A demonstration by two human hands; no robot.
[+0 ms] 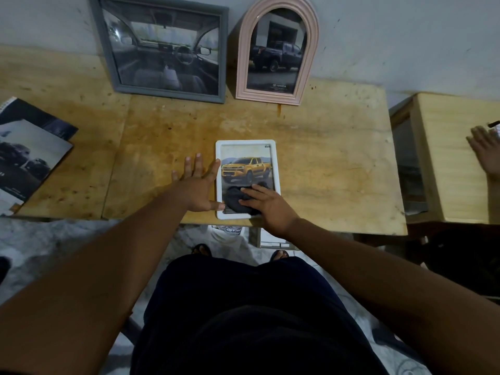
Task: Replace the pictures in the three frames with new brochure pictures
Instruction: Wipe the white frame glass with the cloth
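The right hand (266,205) presses a dark cloth (238,198), probably bunched, on the lower part of the white frame (244,143); the left hand (197,185), fingers spread, braces the frame's left edge. Grey frame (162,47) and pink frame (276,50) lean against the wall behind; brochures (27,158) lie far left on the table (324,158).

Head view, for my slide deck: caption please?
Left hand steadies white frame; right hand presses dark cloth on its truck picture.
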